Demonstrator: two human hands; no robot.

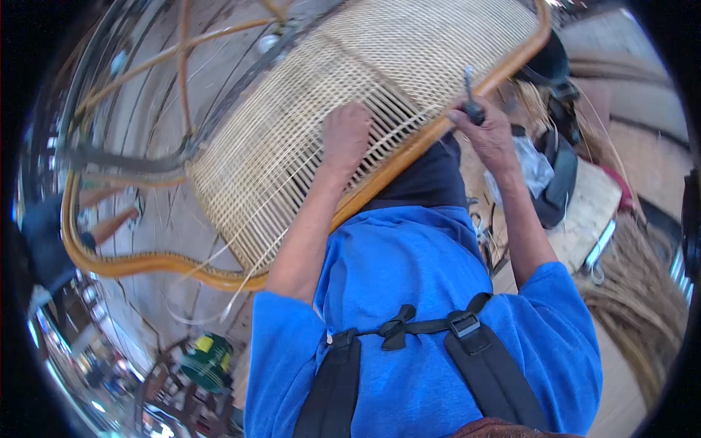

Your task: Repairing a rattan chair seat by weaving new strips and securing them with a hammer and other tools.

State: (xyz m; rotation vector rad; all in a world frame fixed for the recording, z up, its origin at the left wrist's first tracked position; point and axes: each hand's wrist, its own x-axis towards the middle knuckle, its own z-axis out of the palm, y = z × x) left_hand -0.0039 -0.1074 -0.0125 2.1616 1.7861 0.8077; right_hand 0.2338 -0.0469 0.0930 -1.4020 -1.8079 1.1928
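A curved, honey-coloured rattan frame (398, 171) leans across my lap, filled with a pale woven cane panel (285, 109). Its far part is closely woven; nearer my left hand, open rows of parallel strands show dark gaps. My left hand (347, 135) is closed in a fist on these strands, its fingertips hidden beneath it. Loose cane strands (252, 219) trail from near that hand over the frame's lower left edge. My right hand (488, 135) grips a dark-handled tool with a thin metal shaft (475, 111), pointing up beside the frame's right rail.
Frame poles (182, 47) stand at the upper left over a plank floor. Another person's leg (109, 226) is at the far left. A green container (207, 361) sits at the lower left. On my right lie a clear plastic bag (531, 168), a dark shoe-like object (559, 182) and bundled fibres (635, 292).
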